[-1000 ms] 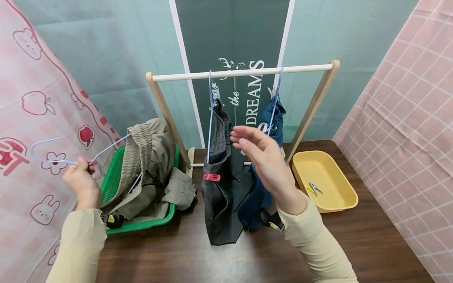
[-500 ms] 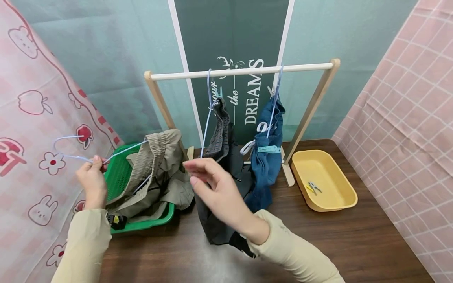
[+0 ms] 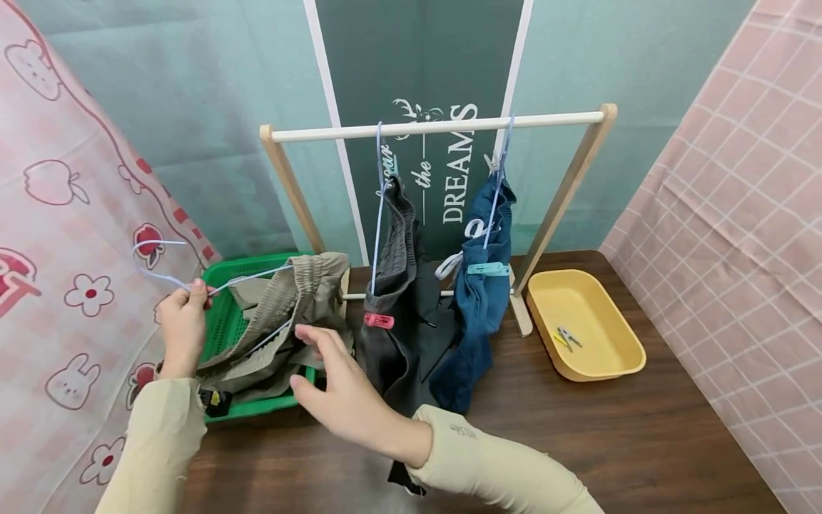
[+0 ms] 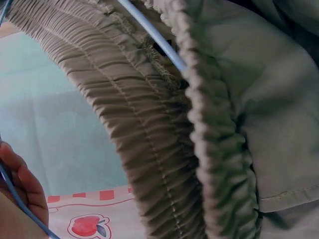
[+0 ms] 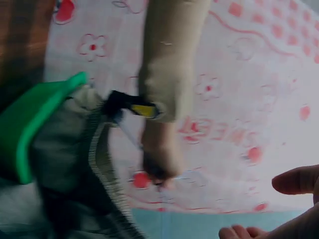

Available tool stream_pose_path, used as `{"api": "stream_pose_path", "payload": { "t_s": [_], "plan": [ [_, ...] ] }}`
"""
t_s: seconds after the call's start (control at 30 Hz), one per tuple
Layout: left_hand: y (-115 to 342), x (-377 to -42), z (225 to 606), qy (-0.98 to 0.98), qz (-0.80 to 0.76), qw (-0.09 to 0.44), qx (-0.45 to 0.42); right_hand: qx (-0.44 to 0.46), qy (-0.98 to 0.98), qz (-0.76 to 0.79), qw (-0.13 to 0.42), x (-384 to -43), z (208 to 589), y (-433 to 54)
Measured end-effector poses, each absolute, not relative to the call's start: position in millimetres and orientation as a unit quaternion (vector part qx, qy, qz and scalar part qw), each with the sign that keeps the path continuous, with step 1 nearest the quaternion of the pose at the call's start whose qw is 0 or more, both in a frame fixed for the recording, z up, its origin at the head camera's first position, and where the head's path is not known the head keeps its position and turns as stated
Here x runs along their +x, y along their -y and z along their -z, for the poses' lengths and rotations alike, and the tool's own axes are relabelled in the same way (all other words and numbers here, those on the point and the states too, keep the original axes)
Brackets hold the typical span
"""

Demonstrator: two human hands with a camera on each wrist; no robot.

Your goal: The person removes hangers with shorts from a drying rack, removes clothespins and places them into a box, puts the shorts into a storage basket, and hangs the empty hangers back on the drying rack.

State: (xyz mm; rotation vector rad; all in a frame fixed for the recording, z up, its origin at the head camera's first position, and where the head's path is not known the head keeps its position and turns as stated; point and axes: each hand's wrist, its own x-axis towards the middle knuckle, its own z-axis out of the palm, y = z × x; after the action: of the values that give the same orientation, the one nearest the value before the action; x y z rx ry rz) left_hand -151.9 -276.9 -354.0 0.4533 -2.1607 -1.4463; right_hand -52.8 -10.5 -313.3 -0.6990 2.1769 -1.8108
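Note:
My left hand (image 3: 183,325) pinches a light-blue wire hanger (image 3: 253,275) just below its hook. Khaki pants (image 3: 321,282) hang on that hanger, its wire passing inside the gathered elastic waistband (image 4: 134,124). Their lower part lies in a green basket (image 3: 257,408). My right hand (image 3: 347,400) holds nothing; its thumb and fingers are spread apart, in front of the khaki pants' right side. Close behind it, dark grey pants (image 3: 394,285) hang from a rack (image 3: 437,128), with a red clothespin (image 3: 379,321) at the waistband.
Blue pants (image 3: 481,285) hang farther right on the rack, with a light-blue clothespin (image 3: 488,269). A yellow tray (image 3: 604,357) on the brown table (image 3: 578,442) holds a few clothespins (image 3: 568,337). Printed cloth (image 3: 70,285) borders the left side.
My left hand has moved right with the hanger, carrying the khaki waistband along. My right hand has swept left and down from the hanging pants toward the khaki pants.

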Motion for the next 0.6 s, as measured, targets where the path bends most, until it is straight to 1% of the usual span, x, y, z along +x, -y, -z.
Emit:
{"api": "stream_pose_path", "payload": {
  "t_s": [0.07,0.23,0.37,0.53,0.6],
  "plan": [
    [277.0,-152.6,354.8,0.802,0.523,0.242,0.157,-0.216,-0.759,0.606,0.097,-59.8,323.6,16.5],
    [276.8,-151.2,355.2,0.825,0.498,0.227,0.139,-0.159,-0.773,0.613,0.038,-84.0,352.5,26.4],
    [276.3,-150.0,355.6,0.831,0.497,0.217,0.126,-0.140,-0.764,0.629,0.005,-100.8,374.1,30.0],
    [277.7,-149.5,357.9,0.829,0.500,0.227,0.102,-0.157,-0.808,0.561,-0.093,-116.0,390.4,30.9],
    [278.9,-149.3,358.5,0.834,0.492,0.232,0.091,-0.159,-0.830,0.520,-0.123,-120.0,392.7,29.9]
  ]
}}
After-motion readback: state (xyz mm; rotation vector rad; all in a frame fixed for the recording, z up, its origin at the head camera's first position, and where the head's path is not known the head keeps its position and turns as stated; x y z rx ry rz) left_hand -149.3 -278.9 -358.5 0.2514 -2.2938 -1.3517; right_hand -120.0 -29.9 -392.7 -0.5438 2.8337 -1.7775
